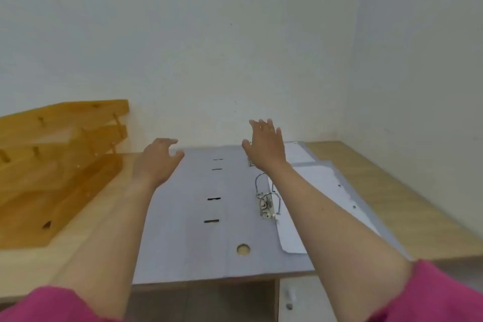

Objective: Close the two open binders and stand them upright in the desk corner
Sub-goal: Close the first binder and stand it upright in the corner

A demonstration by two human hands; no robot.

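Two grey lever-arch binders lie open and flat on the wooden desk. The near binder (198, 232) fills the middle, with its metal ring mechanism (266, 201) and white pages (318, 183) on the right half. The far binder (300, 151) lies behind it, partly overlapped and partly hidden by my right hand. My left hand (156, 162) hovers over the near binder's far left corner, fingers curled and apart, holding nothing. My right hand (266, 146) is spread open above the far binder's rings.
A tiered wooden letter tray (60, 162) stands at the left against the wall. Bare desk top (379, 191) runs to the right, where two white walls meet at the corner. A drawer front with a knob (290, 295) shows below the desk edge.
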